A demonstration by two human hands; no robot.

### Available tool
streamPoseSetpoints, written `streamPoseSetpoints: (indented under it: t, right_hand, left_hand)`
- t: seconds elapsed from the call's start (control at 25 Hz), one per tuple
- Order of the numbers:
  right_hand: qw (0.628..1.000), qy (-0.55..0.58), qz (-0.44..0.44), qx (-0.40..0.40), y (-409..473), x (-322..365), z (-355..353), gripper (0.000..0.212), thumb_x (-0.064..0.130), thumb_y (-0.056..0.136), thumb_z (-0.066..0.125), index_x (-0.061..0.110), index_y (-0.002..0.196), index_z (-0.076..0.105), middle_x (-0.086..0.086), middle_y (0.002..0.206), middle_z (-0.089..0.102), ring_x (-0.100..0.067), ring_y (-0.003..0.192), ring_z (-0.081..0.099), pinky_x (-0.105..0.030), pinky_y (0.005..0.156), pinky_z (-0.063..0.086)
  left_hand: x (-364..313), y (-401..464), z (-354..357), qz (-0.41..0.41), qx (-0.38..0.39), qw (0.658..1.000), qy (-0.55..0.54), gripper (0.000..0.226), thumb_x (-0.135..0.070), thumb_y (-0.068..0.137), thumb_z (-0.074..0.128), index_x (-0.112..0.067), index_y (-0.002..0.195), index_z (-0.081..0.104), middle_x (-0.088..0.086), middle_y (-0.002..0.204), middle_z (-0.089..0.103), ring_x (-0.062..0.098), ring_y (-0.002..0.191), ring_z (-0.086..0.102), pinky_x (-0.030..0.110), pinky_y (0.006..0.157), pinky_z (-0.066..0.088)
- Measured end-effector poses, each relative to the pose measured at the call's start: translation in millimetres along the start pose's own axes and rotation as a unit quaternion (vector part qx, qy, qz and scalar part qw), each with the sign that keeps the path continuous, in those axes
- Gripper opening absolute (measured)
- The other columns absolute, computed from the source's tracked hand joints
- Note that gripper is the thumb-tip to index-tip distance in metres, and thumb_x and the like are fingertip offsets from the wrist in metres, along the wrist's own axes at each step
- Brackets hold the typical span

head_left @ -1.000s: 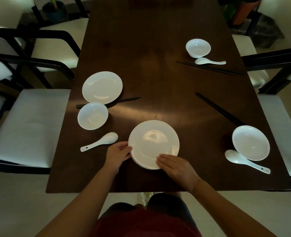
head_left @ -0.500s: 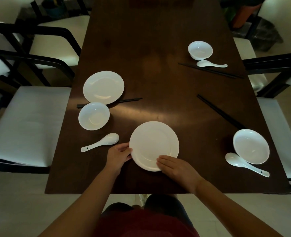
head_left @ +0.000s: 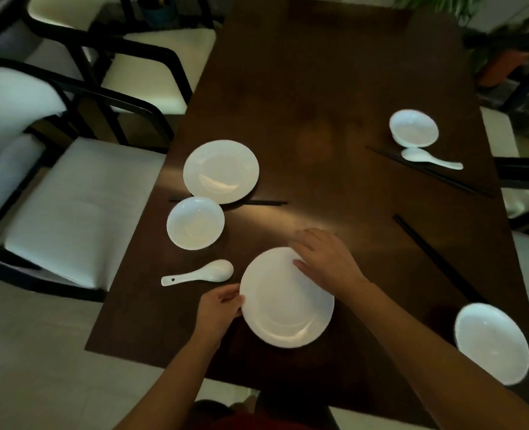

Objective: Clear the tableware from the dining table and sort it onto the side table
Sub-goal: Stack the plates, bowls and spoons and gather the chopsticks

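at the left edge of the frame stand white chairs (head_left: 70, 200) with black frames, beside the dark dining table (head_left: 334, 88). left of centre lie a plate (head_left: 221, 171) over a pair of chopsticks (head_left: 266, 202), a small bowl (head_left: 195, 223) just below it, and a spoon (head_left: 199, 273) lower still.

low in the centre is the near plate (head_left: 284, 297). the left hand (head_left: 221, 308) pinches its left rim, fingers closed on the edge. the right hand (head_left: 328, 259) was on the near rim half a second ago; now it has moved to the far upper rim, fingers a little spread and laid flat on it. the plate itself has shifted toward the lower left and looks tilted, perhaps just lifted, though i cannot tell if it is clear of the table. i judge the person is taking this plate up to carry it or stack it, so clearing has only begun; all other pieces are where they were.

to the right lie long chopsticks (head_left: 437, 259), and in the upper right another bowl (head_left: 413, 128), a spoon (head_left: 430, 159) and more chopsticks (head_left: 427, 170). at the lower right a large bowl (head_left: 492, 342) is blurred; the spoon seen beside it earlier is now out of view. the side table is not visible. the whole picture is dim and smeared by head motion.
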State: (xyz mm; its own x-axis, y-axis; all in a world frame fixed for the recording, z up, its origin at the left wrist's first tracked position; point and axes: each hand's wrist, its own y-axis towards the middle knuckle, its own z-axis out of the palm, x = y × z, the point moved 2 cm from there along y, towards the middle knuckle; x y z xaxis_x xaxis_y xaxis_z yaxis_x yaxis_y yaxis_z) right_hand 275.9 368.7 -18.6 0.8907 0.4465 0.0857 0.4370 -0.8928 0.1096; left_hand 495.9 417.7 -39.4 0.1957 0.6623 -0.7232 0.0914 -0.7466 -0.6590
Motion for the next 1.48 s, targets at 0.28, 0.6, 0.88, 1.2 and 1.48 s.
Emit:
streamPoseSetpoints:
  t: [0.28,0.6,0.88,1.2,1.48]
  right_hand:
    - [0.990,0.058,0.093,0.094,143.7,-39.6,-1.3,0.048,0.027,0.092,0.053,0.016,0.138,0.043,-0.007,0.147,0.038,-0.025,0.136,0.033,-0.039,0.109,0.033]
    - [0.927,0.217,0.281,0.120,222.2,-35.5,47.1,0.043,0.026,0.089,0.058,0.006,0.126,0.049,-0.014,0.128,0.053,-0.028,0.116,0.052,-0.035,0.092,0.046]
    - [0.824,0.383,0.407,0.092,226.5,-45.4,53.9,0.025,-0.001,0.082,0.058,0.011,0.104,0.056,-0.010,0.114,0.060,-0.027,0.103,0.060,-0.038,0.081,0.057]
    - [0.759,0.456,0.462,-0.041,175.3,-56.6,9.0,0.034,0.002,0.088,0.055,0.016,0.119,0.055,-0.007,0.117,0.059,-0.017,0.097,0.056,-0.040,0.082,0.057]
    - [0.668,0.536,0.503,-0.120,35.4,-41.0,-38.1,0.036,0.002,0.089,0.056,0.012,0.124,0.054,-0.002,0.112,0.059,-0.016,0.100,0.057,-0.025,0.067,0.054]
  left_hand:
    - [1.5,7.9,-3.5,-0.047,-0.011,0.999,0.003,0.025,0.000,0.081,0.062,-0.022,0.090,0.069,-0.004,0.088,0.071,0.013,0.085,0.067,0.024,0.071,0.056]
    - [5.9,12.6,-2.8,-0.083,-0.003,0.997,0.001,0.024,0.001,0.081,0.063,-0.022,0.089,0.069,0.003,0.091,0.072,0.017,0.087,0.069,0.027,0.077,0.057]
    - [2.1,6.7,-4.4,-0.062,0.006,0.998,0.010,0.024,-0.002,0.083,0.060,-0.020,0.094,0.069,0.005,0.097,0.072,0.018,0.091,0.068,0.030,0.082,0.057]
    - [1.2,5.5,-4.2,-0.060,-0.003,0.998,0.006,0.026,-0.005,0.084,0.062,-0.012,0.108,0.068,0.003,0.101,0.071,0.018,0.094,0.067,0.038,0.087,0.056]
    - [-5.9,-3.1,-5.3,-0.059,0.016,0.998,-0.025,0.027,-0.003,0.086,0.059,-0.010,0.112,0.064,-0.001,0.095,0.067,0.015,0.093,0.064,0.030,0.081,0.053]
